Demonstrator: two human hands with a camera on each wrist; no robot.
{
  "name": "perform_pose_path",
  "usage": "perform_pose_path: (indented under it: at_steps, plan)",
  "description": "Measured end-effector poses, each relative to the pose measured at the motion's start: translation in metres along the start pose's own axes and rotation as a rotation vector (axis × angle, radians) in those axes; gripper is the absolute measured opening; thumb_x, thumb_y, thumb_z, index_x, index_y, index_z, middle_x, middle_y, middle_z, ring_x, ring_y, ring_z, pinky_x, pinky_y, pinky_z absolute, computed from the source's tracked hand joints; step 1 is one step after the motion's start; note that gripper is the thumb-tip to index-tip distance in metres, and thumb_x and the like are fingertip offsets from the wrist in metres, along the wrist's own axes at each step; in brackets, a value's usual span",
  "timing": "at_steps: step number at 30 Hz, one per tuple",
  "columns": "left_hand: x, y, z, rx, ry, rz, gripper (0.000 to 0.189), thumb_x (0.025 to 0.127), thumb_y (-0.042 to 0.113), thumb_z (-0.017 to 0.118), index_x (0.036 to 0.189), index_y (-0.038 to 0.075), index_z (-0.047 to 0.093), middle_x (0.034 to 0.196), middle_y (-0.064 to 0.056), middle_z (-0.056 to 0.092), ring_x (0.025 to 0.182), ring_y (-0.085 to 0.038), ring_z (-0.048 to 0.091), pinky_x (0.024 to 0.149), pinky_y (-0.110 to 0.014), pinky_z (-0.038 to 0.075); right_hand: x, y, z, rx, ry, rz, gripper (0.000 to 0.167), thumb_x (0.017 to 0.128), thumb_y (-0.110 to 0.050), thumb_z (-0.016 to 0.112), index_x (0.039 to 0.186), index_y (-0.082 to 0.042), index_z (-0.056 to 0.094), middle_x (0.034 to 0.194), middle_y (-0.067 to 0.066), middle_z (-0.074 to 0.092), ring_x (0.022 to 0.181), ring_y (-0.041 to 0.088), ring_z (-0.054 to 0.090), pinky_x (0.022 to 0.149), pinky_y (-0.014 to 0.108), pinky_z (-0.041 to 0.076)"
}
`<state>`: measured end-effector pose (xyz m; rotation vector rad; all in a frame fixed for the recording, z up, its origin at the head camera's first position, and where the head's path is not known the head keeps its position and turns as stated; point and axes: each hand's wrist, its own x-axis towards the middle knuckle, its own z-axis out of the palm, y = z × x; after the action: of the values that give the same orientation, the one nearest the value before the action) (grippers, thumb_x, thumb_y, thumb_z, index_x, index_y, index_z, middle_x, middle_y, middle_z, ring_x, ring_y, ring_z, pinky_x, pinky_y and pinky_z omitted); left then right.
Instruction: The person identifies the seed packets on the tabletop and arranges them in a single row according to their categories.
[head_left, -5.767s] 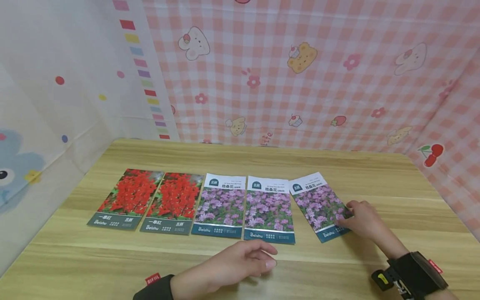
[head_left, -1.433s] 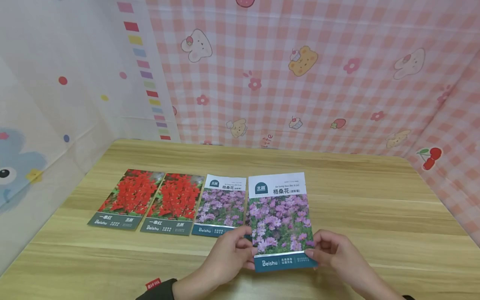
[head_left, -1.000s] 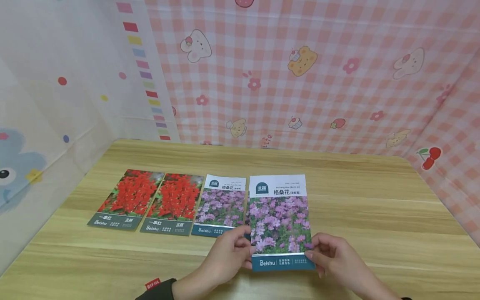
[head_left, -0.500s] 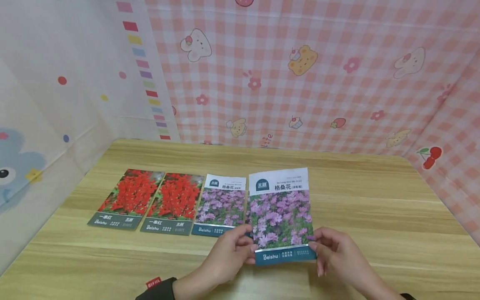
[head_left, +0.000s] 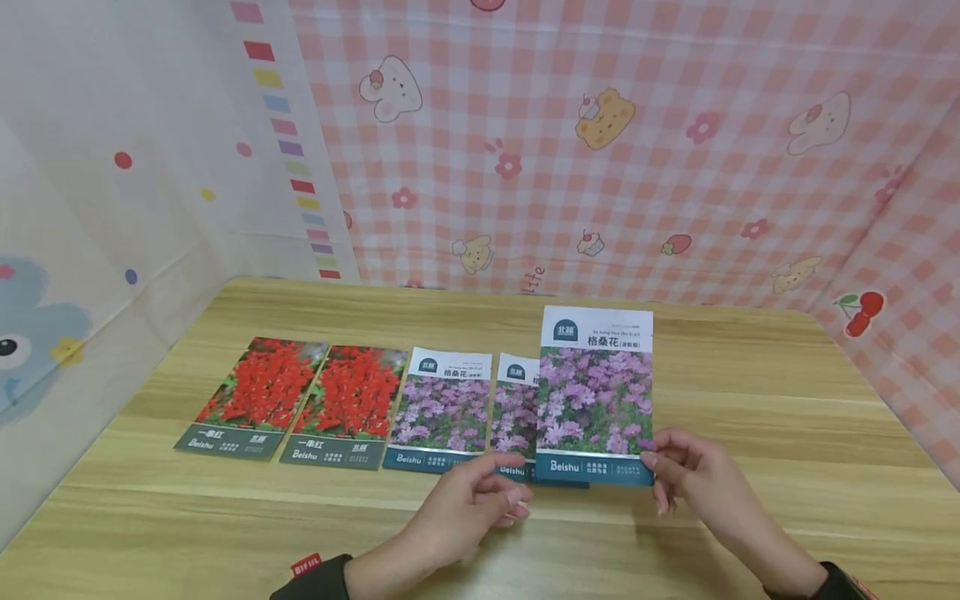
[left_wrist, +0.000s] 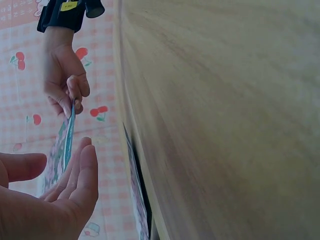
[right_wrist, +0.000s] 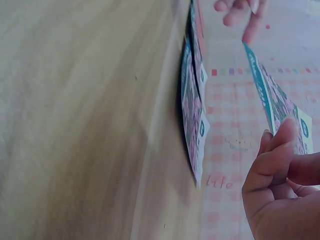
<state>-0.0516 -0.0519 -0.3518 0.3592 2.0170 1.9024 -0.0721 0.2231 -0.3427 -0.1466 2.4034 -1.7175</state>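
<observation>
A seed packet (head_left: pixel 596 400) with purple flowers and a teal bottom band is raised above the table, face up. My right hand (head_left: pixel 708 479) pinches its lower right corner between thumb and fingers; the right wrist view shows this packet (right_wrist: pixel 275 97) nearly edge-on. Left of the packet's lower edge, my left hand (head_left: pixel 468 512) holds nothing. Its thumb and fingers stand apart in the left wrist view. Partly hidden behind the raised packet lies another purple-flower packet (head_left: pixel 515 408). A further purple one (head_left: pixel 442 412) lies beside it on the table.
Two red-flower seed packets (head_left: pixel 262 387) (head_left: pixel 360 392) lie at the left end of the row. The wood-grain table (head_left: pixel 787 400) ends at a pink checked cloth (head_left: pixel 675 167) behind and a white cloth (head_left: pixel 90 208) at the left.
The right hand has picked up the rightmost packet from the table. Both hands held it; now the left has let go, and the packet has moved up and to the right.
</observation>
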Motion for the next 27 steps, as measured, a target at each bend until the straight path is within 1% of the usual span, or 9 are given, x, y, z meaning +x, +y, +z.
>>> perform_pose_path:
  at_steps: [3, 7, 10, 14, 16, 19, 21, 23, 27]
  plan:
    - [0.0, 0.0, 0.0, 0.041, -0.013, 0.002, 0.033, 0.087, -0.003, 0.055, 0.12, -0.004, 0.052, 0.095, -0.018, 0.064, 0.082, -0.025, 0.064, 0.069, -0.029, 0.054, 0.004, 0.001, -0.008, 0.018, -0.007, 0.034, 0.016, 0.093, -0.001, 0.048, 0.101, 0.012, 0.048, 0.063, 0.006, 0.052, 0.05, 0.015, 0.052, 0.048, 0.031, 0.048]
    - [-0.002, -0.001, -0.001, 0.129, -0.037, 0.014, 0.032, 0.086, 0.001, 0.057, 0.118, -0.002, 0.054, 0.097, -0.013, 0.064, 0.083, -0.025, 0.062, 0.067, -0.028, 0.053, 0.008, 0.004, -0.019, 0.002, -0.008, 0.054, 0.016, 0.094, -0.001, 0.046, 0.102, 0.012, 0.047, 0.061, 0.004, 0.05, 0.05, 0.014, 0.05, 0.047, 0.029, 0.045]
    - [-0.002, -0.001, -0.001, 0.183, -0.064, 0.006, 0.03, 0.087, 0.006, 0.058, 0.117, 0.001, 0.056, 0.097, -0.008, 0.064, 0.084, -0.02, 0.061, 0.066, -0.026, 0.052, 0.011, 0.008, -0.028, -0.012, -0.011, 0.072, 0.014, 0.094, -0.001, 0.044, 0.101, 0.012, 0.047, 0.061, 0.004, 0.05, 0.049, 0.012, 0.048, 0.046, 0.027, 0.042]
    - [-0.003, -0.002, 0.0, 0.248, -0.117, 0.001, 0.028, 0.089, 0.011, 0.059, 0.116, 0.004, 0.058, 0.097, -0.003, 0.063, 0.088, -0.013, 0.059, 0.072, -0.022, 0.049, 0.013, 0.015, -0.038, -0.03, -0.025, 0.112, 0.014, 0.094, 0.001, 0.043, 0.1, 0.013, 0.047, 0.063, 0.004, 0.049, 0.05, 0.011, 0.047, 0.045, 0.025, 0.041]
    - [-0.004, -0.002, 0.001, 0.272, -0.143, 0.02, 0.029, 0.089, 0.013, 0.059, 0.116, 0.004, 0.058, 0.098, -0.002, 0.063, 0.09, -0.011, 0.059, 0.075, -0.021, 0.048, 0.014, 0.018, -0.042, -0.04, -0.03, 0.128, 0.015, 0.093, 0.002, 0.043, 0.101, 0.014, 0.047, 0.064, 0.004, 0.048, 0.05, 0.011, 0.046, 0.045, 0.024, 0.041]
    - [-0.005, -0.002, 0.002, 0.294, -0.173, 0.04, 0.03, 0.09, 0.015, 0.059, 0.118, 0.004, 0.057, 0.101, -0.003, 0.063, 0.091, -0.009, 0.058, 0.078, -0.021, 0.048, 0.015, 0.023, -0.046, -0.046, -0.022, 0.147, 0.014, 0.092, 0.003, 0.044, 0.098, 0.014, 0.048, 0.064, 0.004, 0.047, 0.05, 0.01, 0.046, 0.044, 0.024, 0.041]
    - [-0.005, -0.002, 0.003, 0.31, -0.193, 0.051, 0.032, 0.089, 0.016, 0.059, 0.119, 0.004, 0.057, 0.102, -0.003, 0.063, 0.093, -0.009, 0.057, 0.08, -0.021, 0.047, 0.015, 0.026, -0.048, -0.042, -0.021, 0.145, 0.012, 0.091, 0.003, 0.045, 0.095, 0.014, 0.048, 0.064, 0.003, 0.047, 0.049, 0.01, 0.045, 0.043, 0.023, 0.04]
    - [-0.006, -0.001, 0.003, 0.359, -0.22, 0.05, 0.035, 0.089, 0.019, 0.059, 0.122, 0.006, 0.056, 0.107, -0.002, 0.062, 0.097, -0.009, 0.057, 0.084, -0.023, 0.046, 0.016, 0.029, -0.05, -0.035, -0.022, 0.141, 0.011, 0.091, 0.004, 0.045, 0.092, 0.014, 0.05, 0.063, 0.002, 0.046, 0.048, 0.009, 0.044, 0.042, 0.022, 0.04]
    - [-0.007, 0.0, 0.003, 0.473, -0.297, 0.032, 0.042, 0.09, 0.026, 0.059, 0.128, 0.012, 0.052, 0.117, 0.001, 0.059, 0.107, -0.011, 0.053, 0.09, -0.027, 0.044, 0.018, 0.035, -0.054, -0.017, -0.059, 0.125, 0.011, 0.091, 0.004, 0.045, 0.088, 0.012, 0.052, 0.065, 0.003, 0.05, 0.048, 0.008, 0.044, 0.041, 0.021, 0.04]
